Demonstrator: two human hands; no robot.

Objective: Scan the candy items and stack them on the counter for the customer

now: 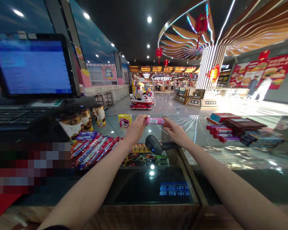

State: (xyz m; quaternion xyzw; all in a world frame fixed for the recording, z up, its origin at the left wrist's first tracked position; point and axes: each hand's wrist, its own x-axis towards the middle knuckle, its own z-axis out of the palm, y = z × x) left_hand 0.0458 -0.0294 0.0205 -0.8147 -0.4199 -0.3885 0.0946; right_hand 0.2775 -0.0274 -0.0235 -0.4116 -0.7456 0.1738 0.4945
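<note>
A small pink packet with a barcode facing me is held level above the glass counter. My left hand pinches its left end, and my right hand grips the right end. Just below the packet lies a black barcode scanner with a blue light, its handle pointing right under my right hand. A yellow box with a pink bear picture stands beyond my left hand. Under my left forearm, a row of wrapped candy bars is spread out.
On the left are a monitor, a keyboard and several lidded cups. To the right, brown flat boxes lie beside several red and purple tubes. Beyond the glass counter stands a white kiddie ride.
</note>
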